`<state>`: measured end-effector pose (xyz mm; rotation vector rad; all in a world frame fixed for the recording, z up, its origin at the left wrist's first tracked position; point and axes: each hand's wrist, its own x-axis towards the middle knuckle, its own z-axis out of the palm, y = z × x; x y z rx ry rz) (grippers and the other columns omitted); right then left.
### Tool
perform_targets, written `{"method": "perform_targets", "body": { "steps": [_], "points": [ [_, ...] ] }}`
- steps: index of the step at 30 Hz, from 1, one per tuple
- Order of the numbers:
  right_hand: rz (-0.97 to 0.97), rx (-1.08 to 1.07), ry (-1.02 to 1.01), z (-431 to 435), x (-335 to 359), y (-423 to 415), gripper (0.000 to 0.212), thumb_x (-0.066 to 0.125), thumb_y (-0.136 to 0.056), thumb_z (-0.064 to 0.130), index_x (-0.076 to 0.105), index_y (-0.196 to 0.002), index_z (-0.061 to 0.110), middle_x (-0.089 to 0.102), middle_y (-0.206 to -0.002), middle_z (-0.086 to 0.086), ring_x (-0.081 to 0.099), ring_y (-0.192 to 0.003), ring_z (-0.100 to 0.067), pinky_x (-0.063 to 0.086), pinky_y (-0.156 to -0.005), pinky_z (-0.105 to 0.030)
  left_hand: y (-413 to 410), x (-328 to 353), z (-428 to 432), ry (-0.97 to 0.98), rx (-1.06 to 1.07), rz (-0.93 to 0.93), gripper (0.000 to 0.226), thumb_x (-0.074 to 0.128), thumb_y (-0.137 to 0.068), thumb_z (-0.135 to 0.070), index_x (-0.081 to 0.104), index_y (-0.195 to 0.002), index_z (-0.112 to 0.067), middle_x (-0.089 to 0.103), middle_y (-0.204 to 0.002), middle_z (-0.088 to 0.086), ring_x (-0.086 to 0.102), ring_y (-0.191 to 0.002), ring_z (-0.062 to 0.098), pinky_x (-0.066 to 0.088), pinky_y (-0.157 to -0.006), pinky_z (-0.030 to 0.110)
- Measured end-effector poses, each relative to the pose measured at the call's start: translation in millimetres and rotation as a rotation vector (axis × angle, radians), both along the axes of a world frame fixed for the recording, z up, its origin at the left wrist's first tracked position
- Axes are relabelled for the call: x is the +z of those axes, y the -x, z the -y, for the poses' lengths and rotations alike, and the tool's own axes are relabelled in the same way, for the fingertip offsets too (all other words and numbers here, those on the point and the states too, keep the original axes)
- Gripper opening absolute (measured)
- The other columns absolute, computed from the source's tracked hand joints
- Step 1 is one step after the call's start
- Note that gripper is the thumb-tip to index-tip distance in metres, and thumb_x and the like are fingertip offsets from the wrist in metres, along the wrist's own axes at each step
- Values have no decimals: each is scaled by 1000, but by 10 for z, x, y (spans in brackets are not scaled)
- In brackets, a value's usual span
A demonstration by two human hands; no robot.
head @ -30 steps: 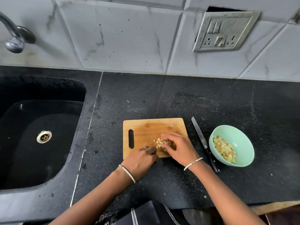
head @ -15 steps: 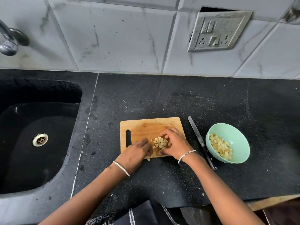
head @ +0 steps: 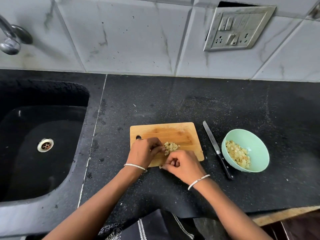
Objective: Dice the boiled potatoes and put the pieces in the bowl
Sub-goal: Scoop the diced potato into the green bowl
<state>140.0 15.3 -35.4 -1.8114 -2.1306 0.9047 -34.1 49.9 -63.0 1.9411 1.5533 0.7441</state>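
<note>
Pale wood at the centre: a rectangular wooden cutting board [head: 174,133] with a slot handle is laid flat on the black speckled stone counter [head: 173,101]. A small heap of pale yellow diced potato pieces [head: 171,147] is gathered on the board's near half.

The left hand [head: 143,152] is set over the board's near left corner, fingers bent, tips laid against the heap's left side. Whether any pieces are gripped cannot be told. The right hand [head: 182,164] is placed at the board's near edge, just in front of the heap, fingers curled in tight. One stray potato piece [head: 160,167] is seen at its fingertips, just off the board's near edge, but a pinch cannot be confirmed. The two hands are held close together, with no contact seen between them.

Just right of the board, a long steel-bladed knife [head: 211,137] with a black handle is left lying on the counter, untouched. Further right of the board, beyond the knife, a round mint-green bowl [head: 256,141] is stood upright, and more diced potato [head: 238,155] is piled inside it.

Well left of the board, a black stone sink [head: 43,170] with a steel drain [head: 45,144] is sunk into the counter. On the grey marbled wall tiles [head: 129,40] behind the board, a grey switch plate [head: 239,28] is mounted.
</note>
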Motion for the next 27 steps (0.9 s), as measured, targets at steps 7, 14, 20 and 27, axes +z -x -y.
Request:
{"method": "perform_targets", "body": {
  "steps": [7, 14, 20, 27],
  "points": [
    [259, -173, -49, 145, -187, 295, 29, 70, -82, 48, 70, -83, 20, 69, -86, -3, 65, -84, -26, 53, -68, -32, -16, 5, 11, 110, 30, 148, 16, 79, -76, -9, 73, -82, -23, 68, -72, -18, 63, -70, -10, 44, -64, 4],
    [272, -187, -98, 217, -198, 395, 27, 61, -80, 41, 65, -82, 15, 66, -85, -5, 64, -82, -28, 48, -63, -30, 54, -2, 33, 168, 96, 235, 21, 79, -74, -4, 71, -82, -22, 70, -76, -11, 66, -69, -2, 56, -68, 18],
    [138, -271, -209, -64, -104, 114, 16, 66, -79, 33, 68, -71, 19, 65, -67, 7, 61, -64, -12, 57, -64, -35, 101, 38, 35, 218, 93, 233, 24, 79, -72, -1, 72, -86, -19, 71, -77, -7, 66, -70, 1, 53, -69, 13],
    [-50, -266, -191, -294, 32, -208, 16, 82, -74, 25, 68, -82, 23, 65, -74, 13, 60, -66, -2, 57, -70, -30, 87, 53, 20, 203, 87, -6, 40, 87, -63, -12, 67, -95, -26, 61, -78, -11, 58, -69, 8, 51, -71, 23]
  ]
}}
